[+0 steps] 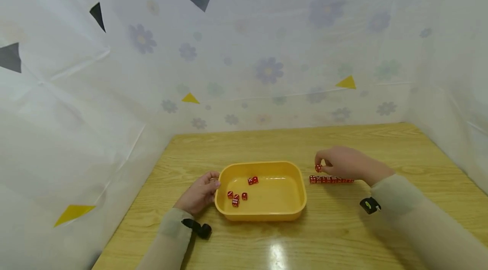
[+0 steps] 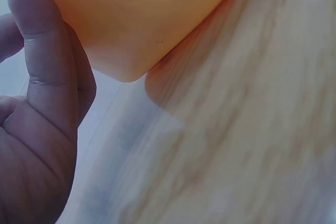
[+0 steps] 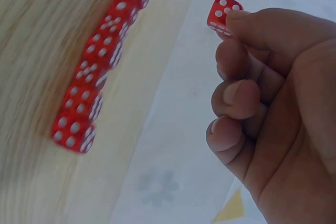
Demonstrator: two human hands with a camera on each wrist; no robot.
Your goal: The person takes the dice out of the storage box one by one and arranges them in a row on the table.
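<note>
The right hand (image 1: 343,163) pinches a red die (image 3: 222,13) at its fingertips, just above the row of dice (image 3: 100,61); a clumsy placement could scatter it. The left hand (image 1: 199,196) (fingers curled) steadies the yellow tray (image 1: 263,215), where loose dice (image 1: 237,197) lie.

No readable text, only dice pips
</note>
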